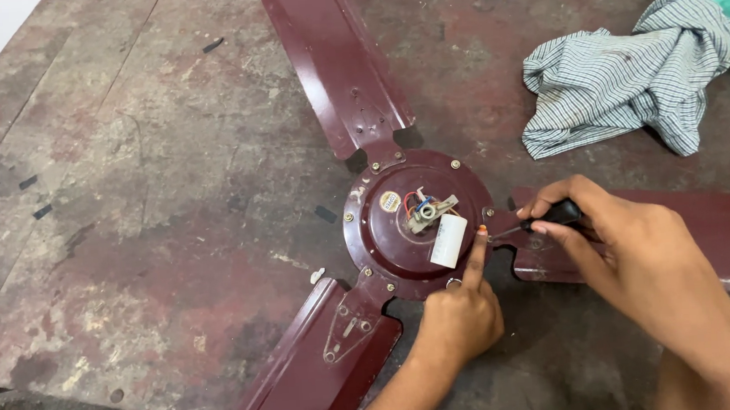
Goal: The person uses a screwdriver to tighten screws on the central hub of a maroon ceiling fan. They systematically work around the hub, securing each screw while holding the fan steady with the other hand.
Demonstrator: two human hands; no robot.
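Screwdriver (pixel 551 216) pinched by right hand (pixel 630 252), tip at fan hub (pixel 417 223) rim. Left hand (pixel 460 317) curled, index finger extended, pressed beside tip. Cloth (pixel 627 79) well beyond right hand.

fan motor hub (pixel 400 228) lies mid-table (pixel 128 202), a crumpled cloth (pixel 619 80) behind it to the right, screwdriver (pixel 543 219) just right of it

A right hand (pixel 629 248) is gripping a black-handled screwdriver (pixel 543 219) against a maroon 3-bladed ceiling fan's hub (pixel 388 233) while the left hand (pixel 460 313) is steadying its tip with 1 finger
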